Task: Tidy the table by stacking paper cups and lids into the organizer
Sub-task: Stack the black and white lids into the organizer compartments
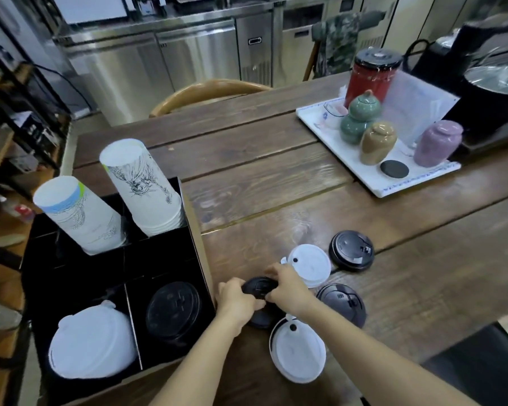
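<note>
A black organizer [198, 244] stands at the table's left edge. Two stacks of upturned paper cups [141, 183] [77, 215] fill its far compartments. White lids [91, 344] and black lids [173, 312] sit in its near ones. My left hand [235, 297] and my right hand [288, 285] both grip one black lid [258, 287] just right of the organizer. Another black lid [260, 319] lies under my hands. On the table lie two white lids [310, 266] [298, 353] and two more black lids [351, 250] [342, 307].
A white tray [373, 183] with ceramic jars, a red canister [370, 77] and a clear sheet sits at the far right. A black pot [493, 95] stands beyond it. A wooden chair [206, 92] is behind the table. Dark shelving runs along the left.
</note>
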### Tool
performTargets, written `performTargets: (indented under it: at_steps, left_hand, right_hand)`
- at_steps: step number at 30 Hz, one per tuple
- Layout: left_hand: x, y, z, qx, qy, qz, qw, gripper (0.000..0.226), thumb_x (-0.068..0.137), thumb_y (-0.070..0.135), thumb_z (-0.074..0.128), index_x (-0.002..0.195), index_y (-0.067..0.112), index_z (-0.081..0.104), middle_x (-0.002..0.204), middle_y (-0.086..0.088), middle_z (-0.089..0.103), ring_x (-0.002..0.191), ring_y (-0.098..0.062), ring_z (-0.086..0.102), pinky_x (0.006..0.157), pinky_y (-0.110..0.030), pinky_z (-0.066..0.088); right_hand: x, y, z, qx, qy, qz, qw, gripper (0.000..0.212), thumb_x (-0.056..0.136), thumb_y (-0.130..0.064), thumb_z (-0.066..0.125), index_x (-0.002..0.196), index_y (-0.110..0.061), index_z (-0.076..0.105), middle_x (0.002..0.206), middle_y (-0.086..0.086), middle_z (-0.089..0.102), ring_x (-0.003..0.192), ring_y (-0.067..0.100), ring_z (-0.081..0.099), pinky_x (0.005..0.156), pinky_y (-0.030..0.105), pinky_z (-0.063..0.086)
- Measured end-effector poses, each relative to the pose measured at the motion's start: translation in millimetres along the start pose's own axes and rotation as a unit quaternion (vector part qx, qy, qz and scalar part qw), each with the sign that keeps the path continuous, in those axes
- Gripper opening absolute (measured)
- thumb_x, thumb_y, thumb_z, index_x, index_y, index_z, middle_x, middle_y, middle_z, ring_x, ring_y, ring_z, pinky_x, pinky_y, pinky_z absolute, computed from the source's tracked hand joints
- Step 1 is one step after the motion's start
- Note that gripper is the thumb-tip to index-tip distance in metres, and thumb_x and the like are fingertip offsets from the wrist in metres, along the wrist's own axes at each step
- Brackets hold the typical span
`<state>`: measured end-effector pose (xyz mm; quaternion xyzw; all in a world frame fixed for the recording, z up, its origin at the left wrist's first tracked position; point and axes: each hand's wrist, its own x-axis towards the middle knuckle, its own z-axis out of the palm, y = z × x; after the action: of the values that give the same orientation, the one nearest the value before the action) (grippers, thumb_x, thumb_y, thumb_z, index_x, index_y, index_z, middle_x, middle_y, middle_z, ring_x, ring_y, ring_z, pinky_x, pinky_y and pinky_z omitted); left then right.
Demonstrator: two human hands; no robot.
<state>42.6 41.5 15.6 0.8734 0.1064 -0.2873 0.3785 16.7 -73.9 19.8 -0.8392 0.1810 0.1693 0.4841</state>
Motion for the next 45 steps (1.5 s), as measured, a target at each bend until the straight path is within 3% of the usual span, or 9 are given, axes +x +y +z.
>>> performTargets:
  at_steps: [10, 15, 19, 22, 25, 31, 36, 40, 45]
  left_hand:
    - [-10.9, 54.7, -4.2, -0.223, -0.005, 0.098, 0.970, 0.037, 0.077, 0.001, 0.071, 0.112, 0.002, 0.060, 0.106, -0.009, 0.063, 0.100, -0.022, 0.058, 0.088, -0.034, 0.046]
    - [-22.3, 89.3, 26.8, -0.272, -0.014, 0.083, 0.959, 0.023, 0.091, 0.018, 0.057, 0.112, 0.010, 0.054, 0.109, -0.007, 0.058, 0.101, -0.021, 0.056, 0.089, -0.033, 0.047]
    - [-32.0, 83.8, 55.1, -0.049, -0.139, 0.182, 0.972, 0.024, 0.080, 0.010, 0.065, 0.099, 0.010, 0.050, 0.106, -0.007, 0.051, 0.095, -0.024, 0.049, 0.077, -0.029, 0.041]
    - [-39.8, 68.8, 82.3, 0.308, -0.216, 0.225, 0.899, 0.087, 0.065, 0.050, 0.072, 0.136, 0.017, 0.033, 0.135, -0.006, 0.037, 0.129, -0.028, 0.034, 0.104, -0.039, 0.036]
    - [-52.2, 57.7, 106.6, 0.439, -0.126, 0.315, 0.832, 0.098, 0.069, 0.060, 0.065, 0.144, 0.021, 0.017, 0.147, -0.007, 0.026, 0.136, -0.029, 0.024, 0.109, -0.038, 0.029]
    - [-40.1, 61.6, 116.6, 0.360, -0.024, 0.254, 0.898, 0.090, 0.065, 0.077, 0.053, 0.122, 0.009, 0.035, 0.126, -0.008, 0.043, 0.116, -0.026, 0.051, 0.086, -0.035, 0.048]
    - [-25.4, 69.1, 102.9, 0.318, -0.140, 0.169, 0.922, 0.077, 0.075, 0.052, 0.067, 0.126, 0.006, 0.033, 0.132, -0.013, 0.043, 0.115, -0.033, 0.054, 0.085, -0.040, 0.047]
    - [-16.8, 76.8, 88.7, 0.062, -0.216, 0.033, 0.974, 0.022, 0.089, 0.009, 0.050, 0.105, 0.013, 0.035, 0.103, -0.012, 0.049, 0.090, -0.028, 0.050, 0.082, -0.041, 0.054]
    - [-20.0, 82.1, 83.7, -0.087, -0.212, -0.032, 0.973, 0.029, 0.095, 0.020, 0.046, 0.123, 0.011, 0.045, 0.117, -0.006, 0.048, 0.104, -0.022, 0.046, 0.081, -0.043, 0.056]
  right_hand:
    - [-14.7, 4.6, -70.9, 0.116, 0.117, -0.039, 0.986, 0.032, 0.078, -0.013, 0.070, 0.109, -0.007, 0.064, 0.103, 0.006, 0.068, 0.094, 0.020, 0.062, 0.084, 0.035, 0.051]
    - [-35.0, 27.0, -112.4, 0.264, 0.155, -0.009, 0.952, 0.013, 0.085, 0.004, 0.058, 0.096, -0.002, 0.062, 0.074, 0.003, 0.062, 0.062, 0.005, 0.063, 0.050, 0.015, 0.048]
    - [-45.3, 51.4, -128.2, 0.296, 0.204, 0.021, 0.933, 0.013, 0.084, 0.004, 0.060, 0.092, -0.006, 0.062, 0.072, -0.001, 0.060, 0.058, 0.004, 0.058, 0.047, 0.011, 0.045]
    - [-50.8, 67.6, -132.8, 0.303, 0.230, 0.044, 0.924, 0.014, 0.083, 0.000, 0.063, 0.096, -0.004, 0.061, 0.076, 0.002, 0.060, 0.071, 0.017, 0.057, 0.056, 0.022, 0.047]
    - [-58.0, 82.2, -135.5, 0.311, 0.247, 0.062, 0.916, 0.013, 0.084, -0.001, 0.062, 0.096, -0.004, 0.061, 0.073, -0.001, 0.061, 0.067, 0.013, 0.057, 0.051, 0.016, 0.045]
    - [-67.8, 100.7, -136.0, 0.316, 0.254, 0.098, 0.909, 0.013, 0.085, -0.005, 0.062, 0.098, -0.003, 0.059, 0.078, 0.004, 0.062, 0.069, 0.017, 0.059, 0.051, 0.022, 0.045]
    - [-67.0, 108.0, -130.0, 0.254, 0.213, 0.115, 0.936, 0.007, 0.087, -0.008, 0.061, 0.085, -0.014, 0.059, 0.094, 0.015, 0.066, 0.082, 0.028, 0.064, 0.068, 0.043, 0.055]
    - [-63.8, 107.3, -125.3, 0.178, 0.171, 0.116, 0.962, 0.007, 0.088, -0.014, 0.060, 0.088, -0.009, 0.064, 0.093, 0.019, 0.067, 0.085, 0.030, 0.063, 0.076, 0.047, 0.056]
    - [-55.2, 99.9, -118.4, 0.071, 0.144, 0.096, 0.982, 0.019, 0.087, -0.018, 0.060, 0.101, -0.005, 0.066, 0.099, 0.015, 0.070, 0.093, 0.030, 0.064, 0.082, 0.044, 0.053]
